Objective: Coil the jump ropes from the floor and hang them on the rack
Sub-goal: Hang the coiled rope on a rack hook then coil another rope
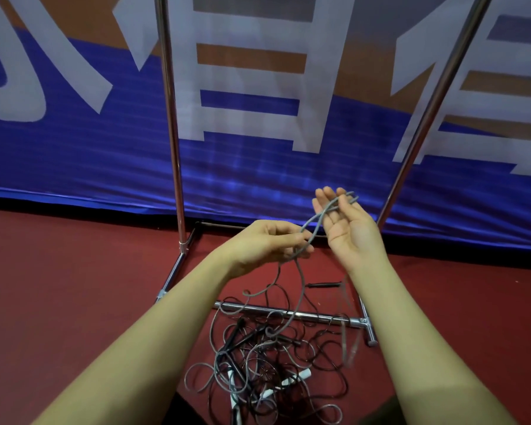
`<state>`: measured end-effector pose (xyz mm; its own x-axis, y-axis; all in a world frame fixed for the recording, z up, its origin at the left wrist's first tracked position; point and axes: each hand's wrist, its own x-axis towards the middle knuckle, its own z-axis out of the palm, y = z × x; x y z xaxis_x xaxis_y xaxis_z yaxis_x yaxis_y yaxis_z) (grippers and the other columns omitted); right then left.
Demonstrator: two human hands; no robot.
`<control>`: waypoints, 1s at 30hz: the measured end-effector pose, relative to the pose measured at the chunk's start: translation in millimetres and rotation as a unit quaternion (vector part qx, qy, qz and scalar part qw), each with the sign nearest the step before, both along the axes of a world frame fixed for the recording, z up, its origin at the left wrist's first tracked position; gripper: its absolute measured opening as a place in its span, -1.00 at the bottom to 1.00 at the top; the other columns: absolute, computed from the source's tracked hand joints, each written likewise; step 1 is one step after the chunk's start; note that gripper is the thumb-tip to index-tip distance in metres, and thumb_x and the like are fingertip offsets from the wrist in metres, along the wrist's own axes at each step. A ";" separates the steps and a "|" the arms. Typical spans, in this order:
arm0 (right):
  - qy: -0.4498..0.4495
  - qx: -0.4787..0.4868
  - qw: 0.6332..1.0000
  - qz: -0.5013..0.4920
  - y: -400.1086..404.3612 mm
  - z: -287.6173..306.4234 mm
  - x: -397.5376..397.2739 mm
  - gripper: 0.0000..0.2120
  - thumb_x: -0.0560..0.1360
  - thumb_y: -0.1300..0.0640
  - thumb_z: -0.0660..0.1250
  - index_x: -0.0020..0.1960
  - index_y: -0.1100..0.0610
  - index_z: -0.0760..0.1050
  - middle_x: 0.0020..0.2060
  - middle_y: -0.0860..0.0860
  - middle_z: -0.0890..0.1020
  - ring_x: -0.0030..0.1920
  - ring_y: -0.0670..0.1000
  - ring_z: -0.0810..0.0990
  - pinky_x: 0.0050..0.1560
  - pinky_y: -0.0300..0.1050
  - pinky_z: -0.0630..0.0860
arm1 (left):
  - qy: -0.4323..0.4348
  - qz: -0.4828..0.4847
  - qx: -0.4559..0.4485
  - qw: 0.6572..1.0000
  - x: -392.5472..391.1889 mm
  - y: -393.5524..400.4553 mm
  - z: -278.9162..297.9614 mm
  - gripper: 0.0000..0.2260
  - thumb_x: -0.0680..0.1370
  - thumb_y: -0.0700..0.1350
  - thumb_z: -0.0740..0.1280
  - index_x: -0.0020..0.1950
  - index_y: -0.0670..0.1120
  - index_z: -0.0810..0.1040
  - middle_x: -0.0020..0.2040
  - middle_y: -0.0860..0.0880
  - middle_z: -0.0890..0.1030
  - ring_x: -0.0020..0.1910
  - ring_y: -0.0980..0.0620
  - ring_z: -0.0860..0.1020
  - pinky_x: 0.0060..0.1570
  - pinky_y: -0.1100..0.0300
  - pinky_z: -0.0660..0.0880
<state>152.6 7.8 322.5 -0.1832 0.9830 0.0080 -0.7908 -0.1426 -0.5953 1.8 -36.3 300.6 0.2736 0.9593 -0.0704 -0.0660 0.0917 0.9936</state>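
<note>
Fingers of left hand [270,240] pinching grey rope [314,223], right hand [347,223] open under it

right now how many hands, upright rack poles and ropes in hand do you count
hands: 2, left hand, right hand
poles: 2, left pole, right pole
rope in hand: 1
total: 5

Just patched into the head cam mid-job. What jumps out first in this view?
Two bare forearms reach up the middle of the view: the left hand pinches a grey rope while the right hand, palm up, has a loop of it draped over its fingers. Below them a tangle of jump ropes lies on the red floor across the chrome rack's base bar. A blue banner fills the background.
</note>
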 end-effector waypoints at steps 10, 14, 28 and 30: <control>-0.035 -0.033 0.999 -0.002 4.3 -11.2 0.9 -0.85 0.62 0.31 0.09 -0.02 0.26 0.43 -0.31 0.10 0.69 -0.24 0.03 0.71 -0.18 -0.13 0.65 | 0.022 -0.025 -0.011 0.999 -3.3 -3.1 17.2 -0.94 0.45 -0.30 0.38 -0.09 -0.23 0.59 -0.33 -0.08 0.63 -0.37 0.04 0.62 -0.29 0.22 0.57; -0.072 -0.030 0.996 0.045 8.2 -16.7 1.1 -0.75 0.64 0.11 0.09 0.01 0.23 0.48 -0.19 0.09 0.71 -0.14 0.01 0.70 -0.14 -0.15 0.64 | -0.040 0.055 0.010 0.998 -1.1 0.2 16.9 -0.94 0.51 -0.31 0.32 -0.15 -0.22 0.56 -0.35 -0.06 0.63 -0.37 0.06 0.63 -0.28 0.22 0.59; -0.364 0.110 0.862 0.334 -22.0 -20.7 -20.8 -0.70 0.62 0.10 0.08 -0.08 0.22 0.52 -0.25 0.07 0.63 -0.21 0.02 0.64 -0.05 -0.17 0.55 | -0.282 0.338 0.053 0.897 -39.4 16.5 19.9 -0.88 0.56 -0.33 0.27 -0.18 -0.24 0.50 -0.38 -0.05 0.63 -0.30 0.02 0.67 -0.27 0.18 0.62; -0.347 0.119 0.861 0.352 -22.8 -20.9 -17.9 -0.80 0.57 0.15 0.13 -0.06 0.22 0.48 -0.31 0.07 0.63 -0.24 0.04 0.65 0.03 -0.05 0.56 | -0.283 0.353 0.045 0.891 -47.7 18.4 15.4 -0.89 0.56 -0.34 0.27 -0.17 -0.25 0.49 -0.39 -0.05 0.63 -0.31 0.02 0.67 -0.28 0.18 0.62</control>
<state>134.7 -15.0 301.6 -0.7746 0.6122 -0.1586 0.0007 -0.2499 -0.9683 -45.9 -17.9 316.1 -0.4320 0.9015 -0.0265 -0.5690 -0.2496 0.7835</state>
